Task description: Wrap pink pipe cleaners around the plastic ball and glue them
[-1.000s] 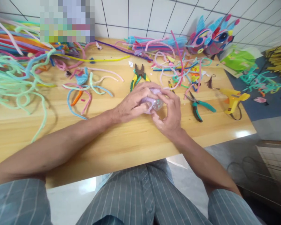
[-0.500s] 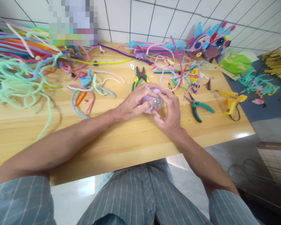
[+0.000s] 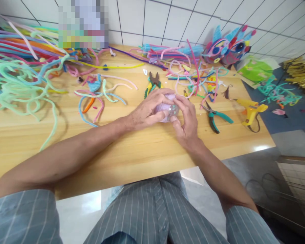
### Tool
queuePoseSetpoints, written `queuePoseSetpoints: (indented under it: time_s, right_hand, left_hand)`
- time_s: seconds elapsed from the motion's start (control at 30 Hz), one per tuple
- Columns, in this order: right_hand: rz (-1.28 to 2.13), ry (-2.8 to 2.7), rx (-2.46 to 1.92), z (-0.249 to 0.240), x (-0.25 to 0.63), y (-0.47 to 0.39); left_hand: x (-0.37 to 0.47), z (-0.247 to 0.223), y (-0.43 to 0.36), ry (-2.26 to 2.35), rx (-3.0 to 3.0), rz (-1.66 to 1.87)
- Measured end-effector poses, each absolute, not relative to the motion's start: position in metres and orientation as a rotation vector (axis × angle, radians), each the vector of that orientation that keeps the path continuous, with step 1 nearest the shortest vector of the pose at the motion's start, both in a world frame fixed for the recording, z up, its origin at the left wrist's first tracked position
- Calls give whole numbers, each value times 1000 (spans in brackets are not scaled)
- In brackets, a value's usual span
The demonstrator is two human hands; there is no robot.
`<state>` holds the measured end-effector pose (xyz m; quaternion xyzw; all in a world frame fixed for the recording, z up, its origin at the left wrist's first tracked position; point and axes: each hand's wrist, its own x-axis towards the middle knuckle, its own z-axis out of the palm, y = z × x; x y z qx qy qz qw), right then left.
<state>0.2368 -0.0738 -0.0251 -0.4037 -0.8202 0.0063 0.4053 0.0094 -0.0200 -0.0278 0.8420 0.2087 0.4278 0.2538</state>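
Between both hands, above the wooden table, is a small rounded piece (image 3: pixel 173 110), lilac and fuzzy on one side, with a clear, shiny plastic face on the other. My left hand (image 3: pixel 148 110) is closed around its lilac side, the thumb lying along the front. My right hand (image 3: pixel 186 120) grips the clear end from the right, index finger on top and thumb at the lower edge. The fingers cover much of the piece. Just behind my left hand lie yellow-green pliers (image 3: pixel 153 83). To the right of my right hand are teal-handled pliers (image 3: pixel 215 118).
Mint pipe cleaners (image 3: pixel 22 88) are heaped at the left, and a pink and blue bundle (image 3: pixel 173 51) lies by the wall. A yellow glue gun (image 3: pixel 251 110) rests near the right table edge. Decorated figures (image 3: pixel 226 49) stand at the back right.
My right thumb has shifted right along the piece's lower edge, exposing more of the clear face. My left hand keeps its hold; the view has moved slightly.
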Motion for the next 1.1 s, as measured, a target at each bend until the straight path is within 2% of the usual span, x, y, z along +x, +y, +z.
queuePoseSetpoints:
  time_s: [1.1]
  right_hand:
    - [-34, -2055, -1010, -27, 235, -71]
  left_hand:
    - [14, -29, -22, 722, 2076, 1112]
